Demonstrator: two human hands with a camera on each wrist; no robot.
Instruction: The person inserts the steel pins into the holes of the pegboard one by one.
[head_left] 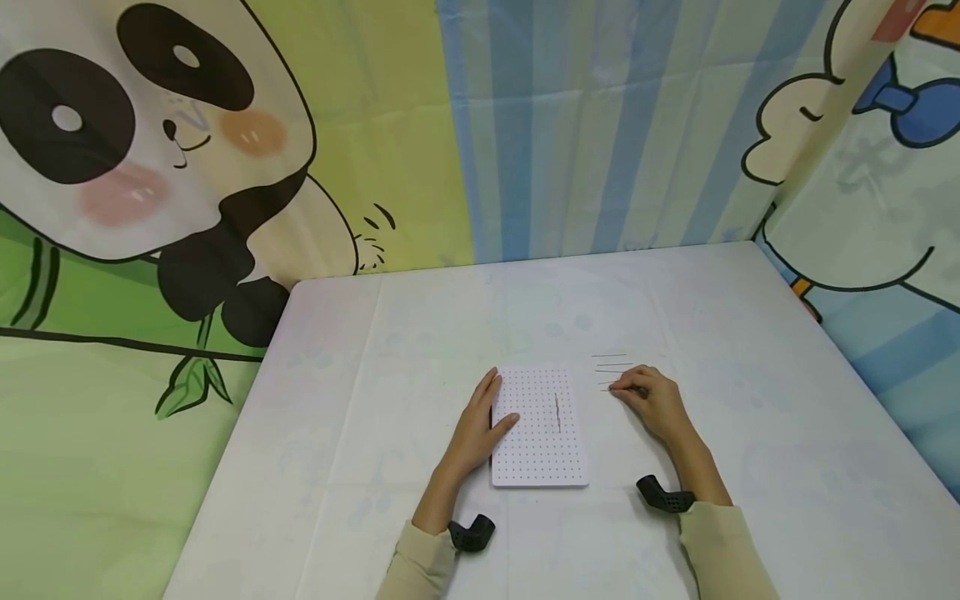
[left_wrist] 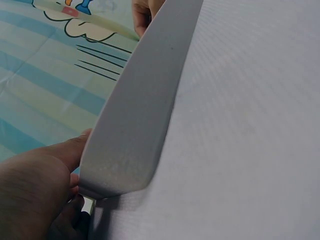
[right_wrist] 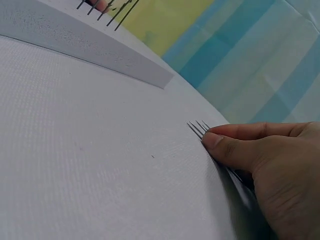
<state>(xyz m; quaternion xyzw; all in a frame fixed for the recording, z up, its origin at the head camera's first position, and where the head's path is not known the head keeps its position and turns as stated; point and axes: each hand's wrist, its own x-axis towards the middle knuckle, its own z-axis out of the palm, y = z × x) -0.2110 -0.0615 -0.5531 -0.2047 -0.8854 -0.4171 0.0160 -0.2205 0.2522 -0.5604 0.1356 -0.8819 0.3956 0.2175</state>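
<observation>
A white pegboard (head_left: 536, 454) with rows of small holes lies on the table. Along its left edge rests my left hand (head_left: 474, 429), fingers stretched out and thumb over the top face. Several thin dark pins (right_wrist: 102, 14) stand upright in the board, in a line on its right half. To the right of the board, more pins (head_left: 609, 356) lie side by side on the table. At the near end of that row is my right hand (head_left: 654, 404), its thumb and index finger (right_wrist: 235, 131) pinching a thin pin. The fingers partly cover the neighbouring pins.
The white tabletop (head_left: 420, 333) runs back to a cartoon-printed cloth wall (head_left: 570, 125). A black wrist camera (head_left: 472, 533) sits on the left wrist, another wrist camera (head_left: 663, 496) on the right.
</observation>
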